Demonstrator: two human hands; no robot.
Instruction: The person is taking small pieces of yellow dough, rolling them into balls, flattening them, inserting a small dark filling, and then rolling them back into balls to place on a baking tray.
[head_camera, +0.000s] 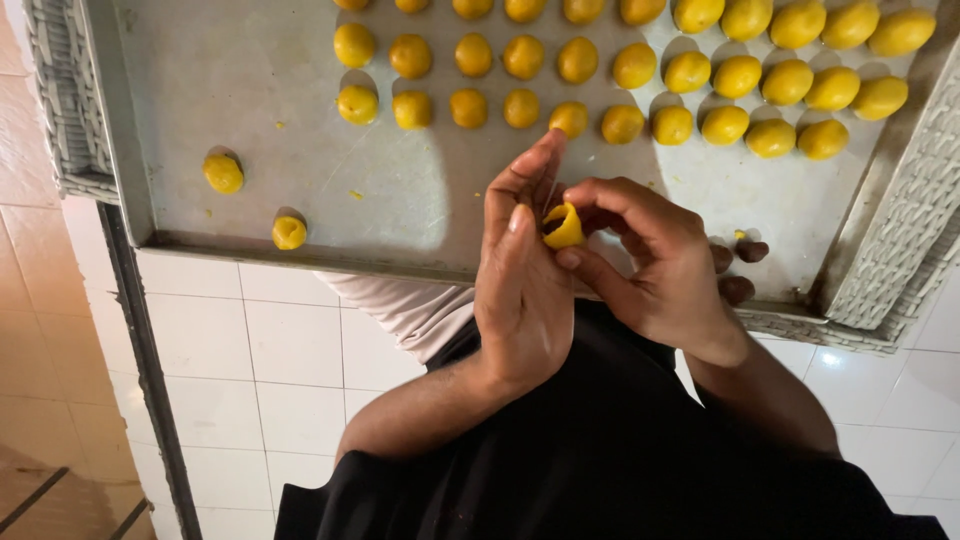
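You have no packages, labels, signs or screens anywhere in this head view.

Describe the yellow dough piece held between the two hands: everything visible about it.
The yellow dough piece is small, soft-looking and matte, pressed into an open cup shape with a thin curled rim and a dark hollow or filling inside; which one cannot be told. It is held above the near edge of the metal tray, not resting on it. The left hand cradles it from the left side, and the right hand pinches its right side with thumb and fingers.
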